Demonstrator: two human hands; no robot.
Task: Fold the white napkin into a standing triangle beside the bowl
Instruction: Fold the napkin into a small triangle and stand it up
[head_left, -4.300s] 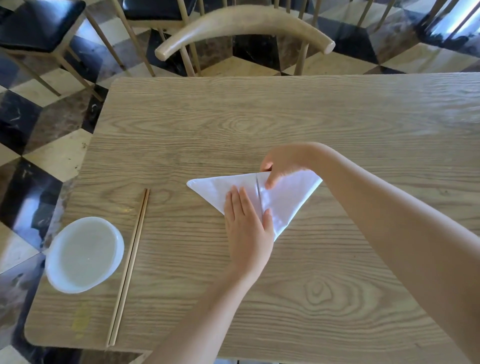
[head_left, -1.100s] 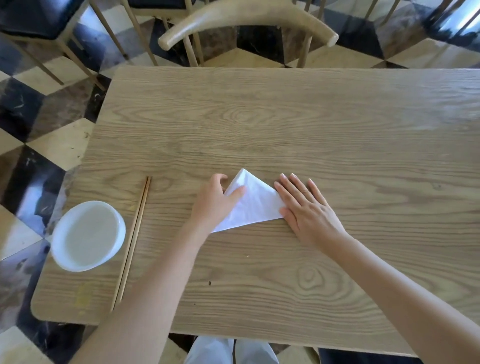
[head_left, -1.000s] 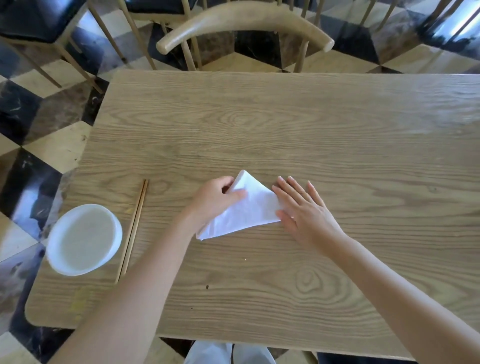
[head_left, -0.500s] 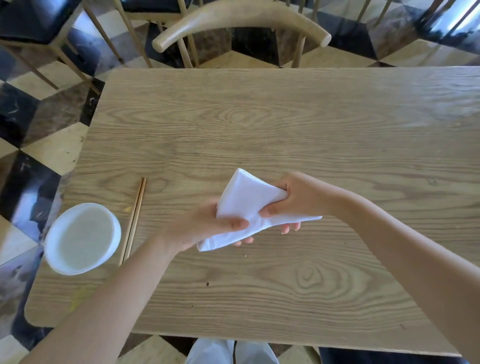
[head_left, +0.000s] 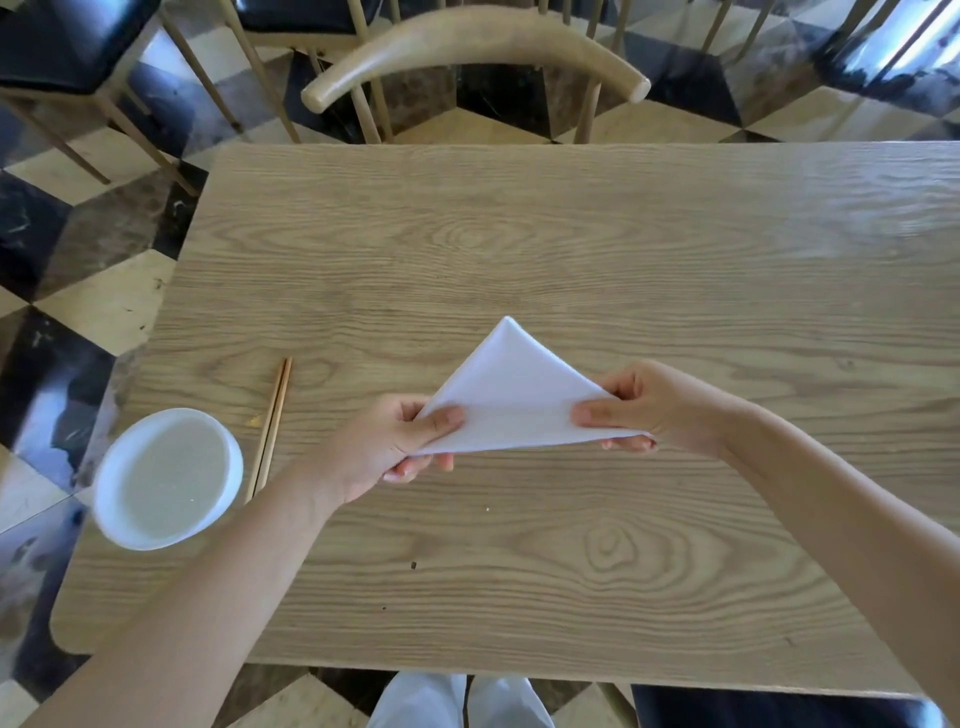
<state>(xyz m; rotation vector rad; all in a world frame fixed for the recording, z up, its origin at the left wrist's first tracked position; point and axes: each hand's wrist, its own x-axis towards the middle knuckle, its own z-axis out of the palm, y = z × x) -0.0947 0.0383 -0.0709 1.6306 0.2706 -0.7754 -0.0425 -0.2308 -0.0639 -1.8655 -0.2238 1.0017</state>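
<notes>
Napkin (head_left: 511, 397) is folded into a white triangle and held up off the bench (head_left: 571, 249), point facing away. Left hand (head_left: 387, 449) pinches its left corner, thumb on top, fingers underneath; right hand (head_left: 652, 408) pinches the right corner the same way. Bowl (head_left: 167, 479) sits well left of the left hand, chopsticks (head_left: 270, 428) between them.

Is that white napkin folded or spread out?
Folded: the napkin is a compact triangle, pinched at its lower corners by left hand and right hand.
</notes>
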